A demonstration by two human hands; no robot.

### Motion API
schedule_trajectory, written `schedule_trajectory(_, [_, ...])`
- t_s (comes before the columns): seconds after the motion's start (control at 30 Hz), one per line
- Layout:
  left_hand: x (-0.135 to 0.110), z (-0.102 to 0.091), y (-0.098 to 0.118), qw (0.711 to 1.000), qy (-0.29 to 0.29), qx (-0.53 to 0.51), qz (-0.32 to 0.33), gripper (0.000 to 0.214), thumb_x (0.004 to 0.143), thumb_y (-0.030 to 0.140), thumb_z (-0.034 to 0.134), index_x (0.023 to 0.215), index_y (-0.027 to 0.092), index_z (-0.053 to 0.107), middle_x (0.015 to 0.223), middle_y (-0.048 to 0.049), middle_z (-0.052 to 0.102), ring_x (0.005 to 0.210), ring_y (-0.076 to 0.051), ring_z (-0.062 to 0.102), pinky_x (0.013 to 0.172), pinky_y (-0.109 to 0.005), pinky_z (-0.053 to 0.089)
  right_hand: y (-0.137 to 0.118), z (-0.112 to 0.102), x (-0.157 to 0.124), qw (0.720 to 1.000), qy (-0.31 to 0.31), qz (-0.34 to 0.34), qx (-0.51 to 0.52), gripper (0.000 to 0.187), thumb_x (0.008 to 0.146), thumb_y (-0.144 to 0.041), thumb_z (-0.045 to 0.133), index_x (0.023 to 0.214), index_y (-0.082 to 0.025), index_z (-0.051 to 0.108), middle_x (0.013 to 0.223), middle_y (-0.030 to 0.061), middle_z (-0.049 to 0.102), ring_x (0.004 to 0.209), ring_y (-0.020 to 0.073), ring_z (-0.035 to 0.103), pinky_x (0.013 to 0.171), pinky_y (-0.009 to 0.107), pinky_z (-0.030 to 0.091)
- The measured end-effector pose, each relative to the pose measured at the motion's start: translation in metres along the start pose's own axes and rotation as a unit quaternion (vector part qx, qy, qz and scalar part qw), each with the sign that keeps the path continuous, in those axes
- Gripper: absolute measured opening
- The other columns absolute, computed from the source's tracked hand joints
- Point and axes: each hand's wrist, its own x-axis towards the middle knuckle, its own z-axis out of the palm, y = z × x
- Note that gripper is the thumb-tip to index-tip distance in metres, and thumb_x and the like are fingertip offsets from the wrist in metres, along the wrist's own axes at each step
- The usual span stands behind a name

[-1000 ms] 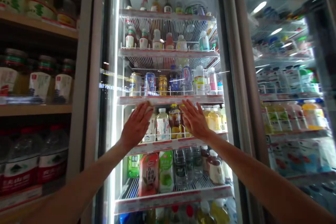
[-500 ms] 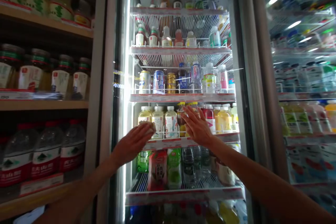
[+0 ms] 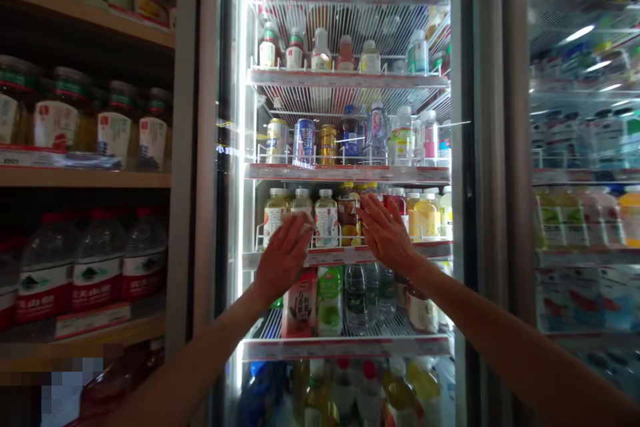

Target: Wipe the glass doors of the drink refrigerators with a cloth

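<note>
A glass door (image 3: pixel 235 213) stands in front of a lit drinks fridge. My left hand (image 3: pixel 283 253) is raised at the glass, with a pale, crumpled cloth (image 3: pixel 303 219) under its fingers. Most of the cloth is hidden by the hand. To its right, my right hand (image 3: pixel 387 230) rests flat against or very near the door, fingers stretched out and holding nothing. Behind the hands, through the glass, are a bottle with a blue-and-pink label (image 3: pixel 327 220) and a yellow juice bottle (image 3: pixel 427 217).
Wooden shelves (image 3: pixel 100 177) on the left carry dark tea bottles (image 3: pixel 57 110) and red-labelled water bottles (image 3: pixel 97 267). Metal door frames (image 3: pixel 493 147) border the fridge. On the right is another glass-fronted cooler (image 3: pixel 585 213) with drinks. A pixelated patch covers the lower left.
My left hand has moved right and slightly up with the cloth, closer to my right hand. The right hand stays nearly in place. The view has tilted down a little.
</note>
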Motion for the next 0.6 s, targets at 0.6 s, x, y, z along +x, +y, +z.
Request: schedule_trajectory(0.6, [0.052, 0.012, 0.023, 0.998, 0.026, -0.015, -0.047, 0.069, 0.087, 0.014, 0.042, 0.147, 0.022, 0.008, 0.154, -0.0074, 0.01, 0.142, -0.025, 0.006, 0.113, -0.046, 0.028, 0.017, -0.016, -0.048, 0.999, -0.004, 0.048, -0.015, 0.05, 0.089, -0.017, 0.037, 0.139, -0.018, 0.037, 0.145, 0.01, 0.04, 0.14, 0.0215, 0.024, 0.114, 0.051, 0.017])
